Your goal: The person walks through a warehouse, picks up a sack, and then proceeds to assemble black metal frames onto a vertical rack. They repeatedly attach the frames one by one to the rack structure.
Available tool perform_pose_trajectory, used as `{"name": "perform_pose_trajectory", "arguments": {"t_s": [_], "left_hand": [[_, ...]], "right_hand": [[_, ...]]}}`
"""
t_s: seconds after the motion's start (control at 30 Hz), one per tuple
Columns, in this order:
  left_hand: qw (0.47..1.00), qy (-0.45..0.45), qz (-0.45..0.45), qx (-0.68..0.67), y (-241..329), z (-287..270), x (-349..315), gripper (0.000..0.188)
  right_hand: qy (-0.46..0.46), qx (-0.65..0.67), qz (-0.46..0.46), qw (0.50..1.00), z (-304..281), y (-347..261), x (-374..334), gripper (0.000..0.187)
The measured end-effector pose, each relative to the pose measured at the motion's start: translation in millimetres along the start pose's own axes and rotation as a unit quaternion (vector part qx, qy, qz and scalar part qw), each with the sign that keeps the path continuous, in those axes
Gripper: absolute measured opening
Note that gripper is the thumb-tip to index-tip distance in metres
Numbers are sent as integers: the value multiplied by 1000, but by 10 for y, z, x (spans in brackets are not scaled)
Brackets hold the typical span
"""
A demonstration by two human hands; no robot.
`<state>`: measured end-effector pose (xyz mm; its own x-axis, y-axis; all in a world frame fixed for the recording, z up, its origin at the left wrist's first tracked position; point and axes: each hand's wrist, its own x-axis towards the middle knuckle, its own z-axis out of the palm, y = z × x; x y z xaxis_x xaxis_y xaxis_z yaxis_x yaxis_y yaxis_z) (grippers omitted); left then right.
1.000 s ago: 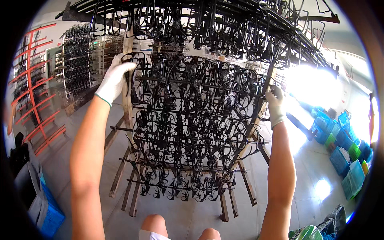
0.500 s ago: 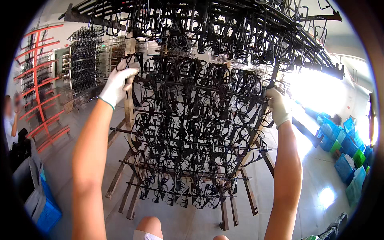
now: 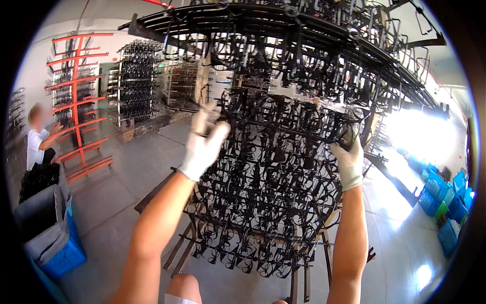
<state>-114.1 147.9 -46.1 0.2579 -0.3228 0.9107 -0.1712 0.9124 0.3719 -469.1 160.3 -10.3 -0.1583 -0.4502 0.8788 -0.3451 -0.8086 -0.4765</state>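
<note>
In front of me stands a rack of horizontal black bars, each hung with several black looped metal parts (image 3: 263, 187). My left hand (image 3: 202, 147), in a white glove, is raised at the upper left edge of these rows. Its fingers are apart and somewhat blurred, with no bar visibly gripped. My right hand (image 3: 349, 164), also gloved, is at the right end of an upper row. Its thumb and fingers are closed around the dark end of a bar (image 3: 346, 139), partly hidden by the glove.
Overhead, a wide black frame (image 3: 324, 28) carries more hanging parts. A red rack (image 3: 76, 101) and a person in white (image 3: 36, 144) are at the left. Below them sits a grey-lined blue bin (image 3: 66, 253). Blue crates (image 3: 435, 192) line the right; rack legs (image 3: 177, 251) spread low.
My left hand has come off the left end of the row and moved right and lower, its fingers opening. My right hand stays at the right end. The view has turned left.
</note>
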Motion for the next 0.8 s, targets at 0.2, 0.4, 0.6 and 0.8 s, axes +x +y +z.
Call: {"name": "perform_pose_trajectory", "arguments": {"t_s": [0.2,0.4,0.6,0.8], "left_hand": [[994,-55,-60,-74,-53,227,297,70],[969,-75,-135,-193,-289,310,246,33],[965,-63,-214,-136,-164,315,206,8],[991,-11,0,-135,21,756,-366,18]], "right_hand": [[25,-102,20,994,-24,-72,95,25],[105,-114,-43,987,173,-378,-559,51],[59,-74,-129,987,854,36,-287,56],[18,15,22,999,840,-69,-140,32]]}}
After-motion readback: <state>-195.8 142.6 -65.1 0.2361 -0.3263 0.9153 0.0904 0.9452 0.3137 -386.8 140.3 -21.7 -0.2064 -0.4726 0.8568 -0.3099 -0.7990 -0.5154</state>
